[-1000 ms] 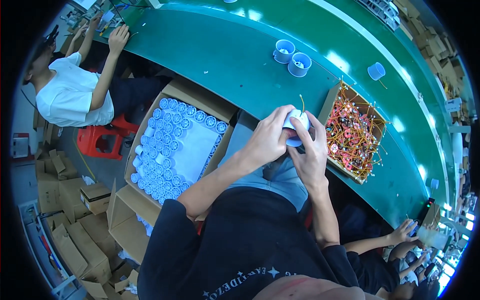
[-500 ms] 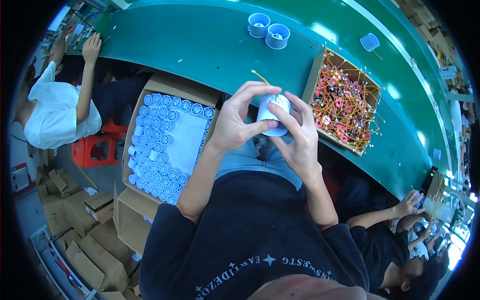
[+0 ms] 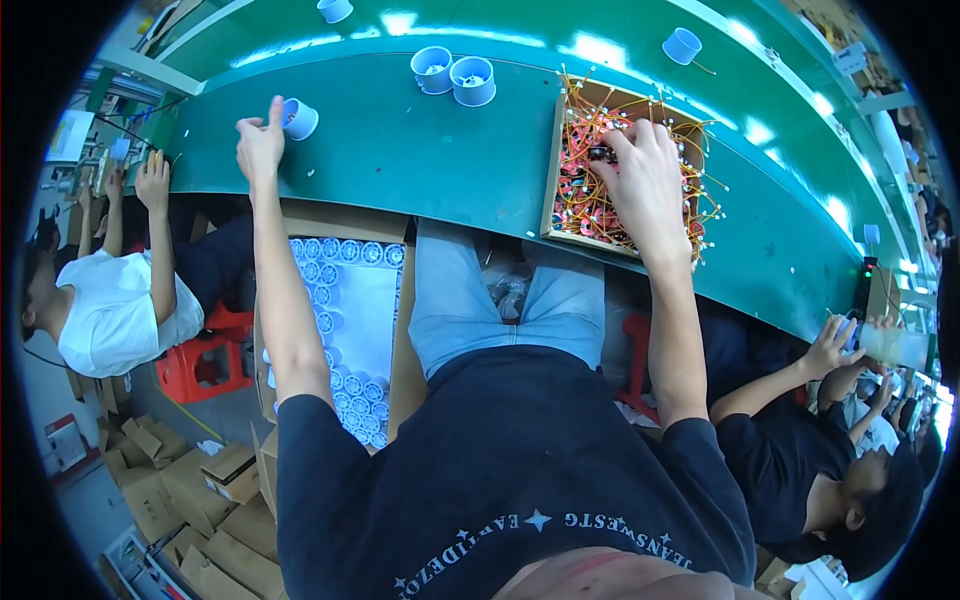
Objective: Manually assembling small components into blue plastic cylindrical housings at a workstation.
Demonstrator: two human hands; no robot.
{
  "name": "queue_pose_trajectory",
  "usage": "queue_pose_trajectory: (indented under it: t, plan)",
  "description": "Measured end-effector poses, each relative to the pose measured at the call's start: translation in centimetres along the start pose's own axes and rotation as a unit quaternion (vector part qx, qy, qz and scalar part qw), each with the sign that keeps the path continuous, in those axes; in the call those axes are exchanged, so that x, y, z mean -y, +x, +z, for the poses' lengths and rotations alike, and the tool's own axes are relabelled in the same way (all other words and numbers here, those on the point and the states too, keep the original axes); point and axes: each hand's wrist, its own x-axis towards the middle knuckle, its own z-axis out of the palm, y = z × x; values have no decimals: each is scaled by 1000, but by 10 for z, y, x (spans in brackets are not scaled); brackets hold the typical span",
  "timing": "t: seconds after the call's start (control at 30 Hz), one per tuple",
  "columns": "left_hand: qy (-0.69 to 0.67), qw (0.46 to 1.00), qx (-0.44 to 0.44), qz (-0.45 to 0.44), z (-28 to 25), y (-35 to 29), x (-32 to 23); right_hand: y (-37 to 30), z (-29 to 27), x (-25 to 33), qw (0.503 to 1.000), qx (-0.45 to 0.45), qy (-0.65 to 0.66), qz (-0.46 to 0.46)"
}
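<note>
At the far left of the table my left hand is open, fingers spread, right beside a light-blue plastic cup-shaped housing. Whether it still touches that housing I cannot tell. My right hand reaches down into an open cardboard box of small red round parts with orange wires. Its thumb and fingers are apart around a dark spot among those parts, with nothing plainly gripped. Two more light-blue housings stand side by side on the table between my hands.
A carton of many blue housings stands by my left leg. Further housings sit on the green surface beyond. People work at both sides, one near a red stool. Flattened cartons lie at lower left.
My hands have parted from the housing they held together before me. The left moved far left to a housing on the table; the right moved up into the box of wired parts.
</note>
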Motion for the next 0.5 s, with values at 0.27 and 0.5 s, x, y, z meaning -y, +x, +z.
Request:
queue_pose_trajectory:
  t: [0.27, 0.5]
  plan:
    - [-213, 937, 104, 257, 26, -111, -128, -3, -10, 1, 999, -29, 40, 11]
    - [-347, 891, 209, 205, 60, -112, -151, -14, -34, 0, 977, -24, 171, 128]
